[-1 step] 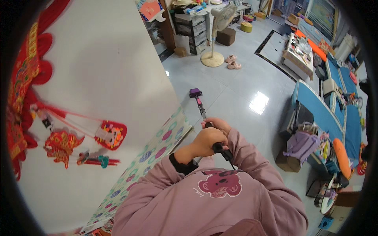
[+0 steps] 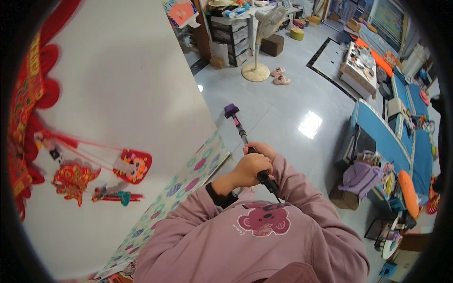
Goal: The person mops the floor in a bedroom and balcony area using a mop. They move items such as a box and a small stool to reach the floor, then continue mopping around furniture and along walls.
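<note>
Gripping the stick (image 2: 241,129) by its black handle (image 2: 269,183), the left hand (image 2: 252,169) is closed, fingertips hidden. The right hand (image 2: 262,150) wraps it just beyond, partly covered by the left. The stick slants away to a purple head (image 2: 231,110); whether that touches the pale floor (image 2: 278,120) is hard to tell. Farther off stand a fan (image 2: 257,51) and pink shoes (image 2: 281,81). Clutter on the blue sofa (image 2: 384,141) blurs together, and the view's dark rim cuts off a red hanging (image 2: 35,80)
</note>
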`<state>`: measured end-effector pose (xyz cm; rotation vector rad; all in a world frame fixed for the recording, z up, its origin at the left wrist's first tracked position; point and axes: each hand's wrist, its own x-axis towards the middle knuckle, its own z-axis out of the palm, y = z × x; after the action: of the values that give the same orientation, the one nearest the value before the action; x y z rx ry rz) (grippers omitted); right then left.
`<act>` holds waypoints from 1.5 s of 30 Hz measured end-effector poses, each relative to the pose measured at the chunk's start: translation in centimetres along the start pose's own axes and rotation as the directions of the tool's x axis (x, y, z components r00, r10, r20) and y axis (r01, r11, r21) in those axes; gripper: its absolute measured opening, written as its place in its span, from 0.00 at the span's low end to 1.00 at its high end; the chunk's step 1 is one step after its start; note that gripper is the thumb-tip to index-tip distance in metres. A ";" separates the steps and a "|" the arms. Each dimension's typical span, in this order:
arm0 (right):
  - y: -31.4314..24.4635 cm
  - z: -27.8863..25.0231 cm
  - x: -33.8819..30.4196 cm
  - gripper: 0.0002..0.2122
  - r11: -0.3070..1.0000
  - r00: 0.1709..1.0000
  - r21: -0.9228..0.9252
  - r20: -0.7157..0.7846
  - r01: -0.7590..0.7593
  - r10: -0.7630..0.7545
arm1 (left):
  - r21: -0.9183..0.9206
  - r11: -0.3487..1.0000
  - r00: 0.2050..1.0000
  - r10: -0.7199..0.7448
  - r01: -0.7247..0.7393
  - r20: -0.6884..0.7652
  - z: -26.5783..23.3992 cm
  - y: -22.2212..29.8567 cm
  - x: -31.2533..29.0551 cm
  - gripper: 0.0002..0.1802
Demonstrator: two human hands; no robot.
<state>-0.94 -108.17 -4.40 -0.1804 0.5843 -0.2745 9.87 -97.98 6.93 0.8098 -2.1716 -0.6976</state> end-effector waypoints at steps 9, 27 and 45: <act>-15.4 0.2 9.5 0.25 0.979 0.992 -0.160 0.031 0.128 -0.125 | 0.080 0.976 0.948 -0.174 0.201 -0.266 -5.7 -17.9 8.5 0.14; -46.5 -2.2 31.3 0.24 0.424 0.749 -0.628 0.617 0.653 -0.240 | 0.293 0.806 0.753 -0.261 0.515 -0.605 -18.5 -38.0 30.4 0.14; -60.9 9.5 62.5 0.23 -0.439 0.656 -0.678 0.719 0.589 -0.230 | 0.153 0.682 0.520 -0.373 0.715 -0.768 -38.5 -62.0 28.2 0.18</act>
<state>41.97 -184.08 -14.11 -2.2332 0.2541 -0.5525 44.29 -167.91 0.39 1.7749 -1.3309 -0.0758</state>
